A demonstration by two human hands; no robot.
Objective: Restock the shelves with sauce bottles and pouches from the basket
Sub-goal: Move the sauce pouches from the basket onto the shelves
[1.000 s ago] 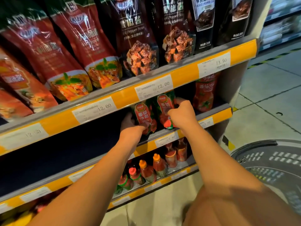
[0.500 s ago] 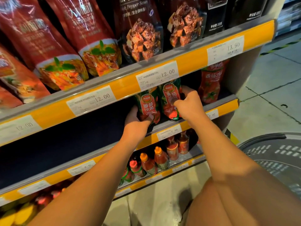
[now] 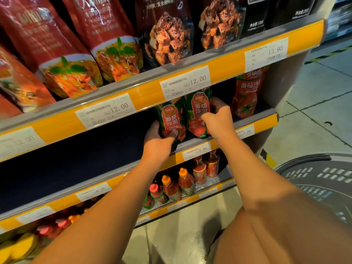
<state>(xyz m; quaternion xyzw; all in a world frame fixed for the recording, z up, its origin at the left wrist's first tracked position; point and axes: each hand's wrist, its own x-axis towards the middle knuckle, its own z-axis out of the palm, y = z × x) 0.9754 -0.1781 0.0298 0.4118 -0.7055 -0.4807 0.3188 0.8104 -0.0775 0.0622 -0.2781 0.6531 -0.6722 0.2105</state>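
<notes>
Two ketchup pouches (image 3: 171, 121) (upright, side by side), one pinched in each hand's curled fingers (image 3: 172, 133).

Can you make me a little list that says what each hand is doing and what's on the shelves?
left hand: grips the left ketchup pouch low down, thumb on its front
right hand: grips the right ketchup pouch by its side
pouches: upright, side by side on the middle shelf
top shelf: red pasta sauce pouches, dark pepper sauce pouches
bottom shelf: sauce bottles
basket: grey, on the right
</notes>
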